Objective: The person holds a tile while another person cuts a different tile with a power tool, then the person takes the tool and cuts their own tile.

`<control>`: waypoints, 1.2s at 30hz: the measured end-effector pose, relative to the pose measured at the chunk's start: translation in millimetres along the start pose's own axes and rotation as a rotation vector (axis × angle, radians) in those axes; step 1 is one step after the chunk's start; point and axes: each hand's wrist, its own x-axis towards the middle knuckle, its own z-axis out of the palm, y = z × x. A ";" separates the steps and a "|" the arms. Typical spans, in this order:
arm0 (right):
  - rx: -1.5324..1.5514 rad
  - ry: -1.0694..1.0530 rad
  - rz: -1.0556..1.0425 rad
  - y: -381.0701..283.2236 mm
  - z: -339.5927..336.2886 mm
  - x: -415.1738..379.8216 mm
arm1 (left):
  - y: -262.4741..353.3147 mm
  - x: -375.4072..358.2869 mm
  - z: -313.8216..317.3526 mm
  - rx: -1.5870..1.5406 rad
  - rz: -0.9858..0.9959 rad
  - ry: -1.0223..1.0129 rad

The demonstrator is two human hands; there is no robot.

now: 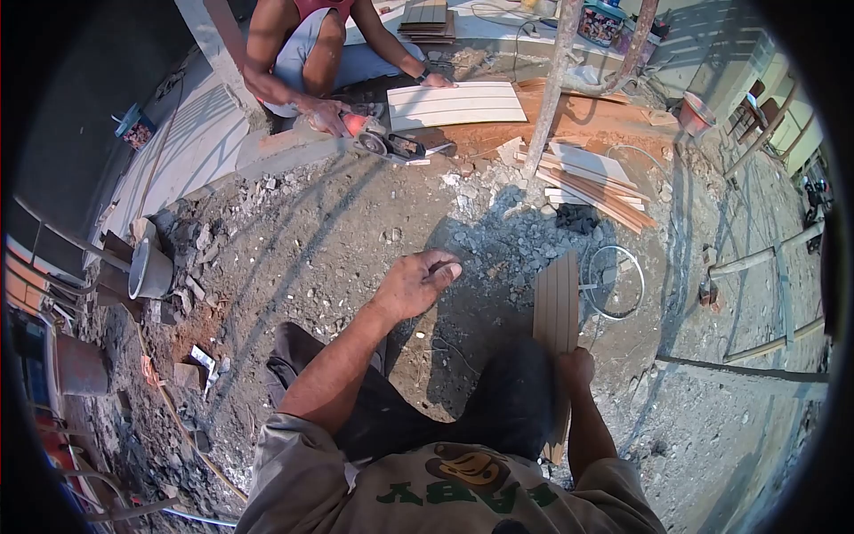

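Observation:
My right hand [576, 367] is wrapped round the edge of a brown grooved plank [557, 307], which stands lengthwise beside my right knee. My left hand [420, 283] is held out over the rubble ground, its fingers curled and the thumb close to the fingertips. Whether something small is pinched there I cannot make out. Across from me a co-worker squats with one hand on a red angle grinder [363, 126] and the other resting on a pale grooved panel [456, 105].
Cut strips [592, 182] lie in a pile by a rusty metal pole [544, 98]. A wire-like ring [616, 283] lies right of my plank. A grey bucket [151, 270] stands at left, and a patterned bucket [136, 127] behind it. Stacked planks [427, 20] lie behind the co-worker.

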 end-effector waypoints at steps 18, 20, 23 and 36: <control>-0.014 0.005 0.027 -2.3 0.9 0.0 | 1.2 2.4 -9.6 -0.301 -0.059 -0.054; -0.002 0.009 0.033 -1.4 3.1 0.4 | 0.3 3.0 -10.3 -0.363 -0.062 -0.063; -0.001 0.015 0.032 -1.0 3.5 0.6 | -2.3 4.2 -10.6 -0.420 -0.060 -0.071; 0.020 0.001 0.038 -7.6 -5.2 -4.0 | 0.2 5.5 -14.6 -0.462 -0.100 -0.095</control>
